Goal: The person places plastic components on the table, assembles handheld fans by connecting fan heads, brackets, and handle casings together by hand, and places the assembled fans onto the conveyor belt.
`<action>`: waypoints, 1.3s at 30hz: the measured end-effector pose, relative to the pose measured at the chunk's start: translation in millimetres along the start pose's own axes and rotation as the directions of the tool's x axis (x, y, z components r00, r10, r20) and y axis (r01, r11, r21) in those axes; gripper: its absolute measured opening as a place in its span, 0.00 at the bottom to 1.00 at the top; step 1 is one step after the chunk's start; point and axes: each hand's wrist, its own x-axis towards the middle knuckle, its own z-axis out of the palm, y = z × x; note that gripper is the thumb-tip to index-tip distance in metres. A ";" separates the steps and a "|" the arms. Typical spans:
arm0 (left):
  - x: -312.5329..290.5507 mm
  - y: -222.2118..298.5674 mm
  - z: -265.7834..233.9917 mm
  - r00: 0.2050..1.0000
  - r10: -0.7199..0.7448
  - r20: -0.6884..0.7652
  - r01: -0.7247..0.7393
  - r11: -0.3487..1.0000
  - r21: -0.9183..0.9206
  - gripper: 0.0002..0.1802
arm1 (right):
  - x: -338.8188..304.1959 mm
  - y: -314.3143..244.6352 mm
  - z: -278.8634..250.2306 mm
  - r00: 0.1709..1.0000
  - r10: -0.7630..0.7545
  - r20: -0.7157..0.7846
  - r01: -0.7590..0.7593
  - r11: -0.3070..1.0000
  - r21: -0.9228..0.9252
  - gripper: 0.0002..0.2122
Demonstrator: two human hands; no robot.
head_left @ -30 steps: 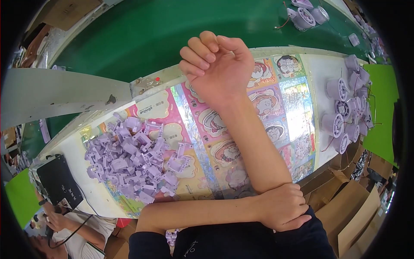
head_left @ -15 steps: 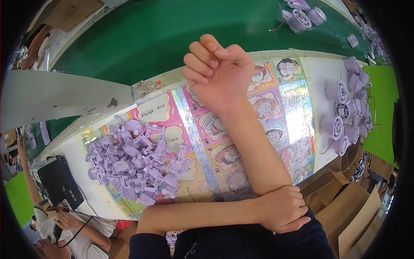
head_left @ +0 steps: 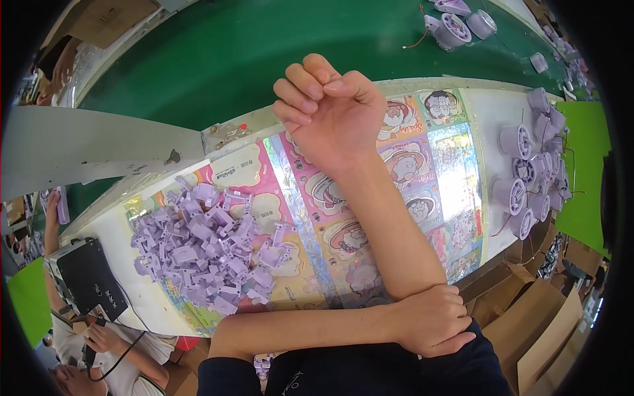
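My right hand (head_left: 333,115) is raised over the table's far edge, palm up, with nothing in it. Its fingers are loosely curled, clear of the palm. Across my body, my left hand (head_left: 434,321) is wrapped round my right arm (head_left: 403,244) near the elbow. To the left of my right forearm lies a heap of small light-purple plastic parts (head_left: 211,244). Beneath them and my arm, colourful printed cartoon sheets (head_left: 343,237) cover the table.
Purple round housings with wires (head_left: 512,195) crowd the table's right end. Beyond the table runs a green conveyor belt (head_left: 218,59) carrying more purple housings (head_left: 452,30). A grey post (head_left: 99,152) and a black box (head_left: 89,277) stand at left, beside a co-worker (head_left: 112,350). Cardboard (head_left: 522,323) is at lower right.
My right hand has shifted slightly left, its fingers a little looser. Housings on the belt have moved slightly left. At the far left, a co-worker's hand has reached a purple part.
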 end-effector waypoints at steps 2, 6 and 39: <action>-0.2 -1.0 -0.3 1.000 -0.003 -0.001 0.003 1.000 -0.002 0.17 | 0.2 0.1 -1.8 1.000 -0.001 -0.003 0.001 1.000 0.002 0.05; 0.3 1.0 0.5 1.000 0.009 0.002 -0.009 1.000 0.009 0.17 | 0.4 -1.0 2.2 1.000 0.005 0.016 -0.005 1.000 -0.030 0.05; 0.2 -0.2 0.9 1.000 0.001 -0.009 -0.001 1.000 -0.025 0.17 | -1.3 -1.7 2.0 0.999 -0.029 -0.027 0.029 1.000 -0.003 0.14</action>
